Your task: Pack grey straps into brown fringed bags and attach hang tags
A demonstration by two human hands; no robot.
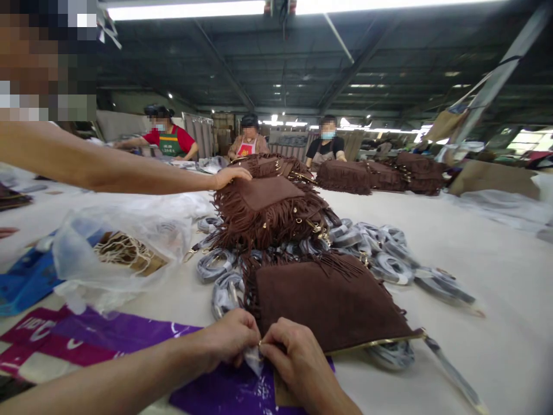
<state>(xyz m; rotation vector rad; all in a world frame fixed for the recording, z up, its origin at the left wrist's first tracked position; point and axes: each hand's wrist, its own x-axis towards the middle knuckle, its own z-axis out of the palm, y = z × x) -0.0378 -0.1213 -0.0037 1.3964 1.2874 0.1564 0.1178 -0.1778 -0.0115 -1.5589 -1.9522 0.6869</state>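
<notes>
**Lettering on plastic sheeting and aprons: no complete word legible**

Large white characters stand on the purple and magenta plastic (129, 331) in the foreground. Those at its far left, on the magenta part, are slanted and creased; 1 of them is rounded like a "C" or an "O", but which cannot be told. Separate curved white strokes appear farther right, 1 of them near the upper edge of the purple part. Small white marks lower on the purple are blurred. In the background, a green apron (168, 150) bears 2 lines of pale lettering, too small to read. The red panel (246, 149) of another apron carries a yellowish mark, either writing or emblem.
</notes>
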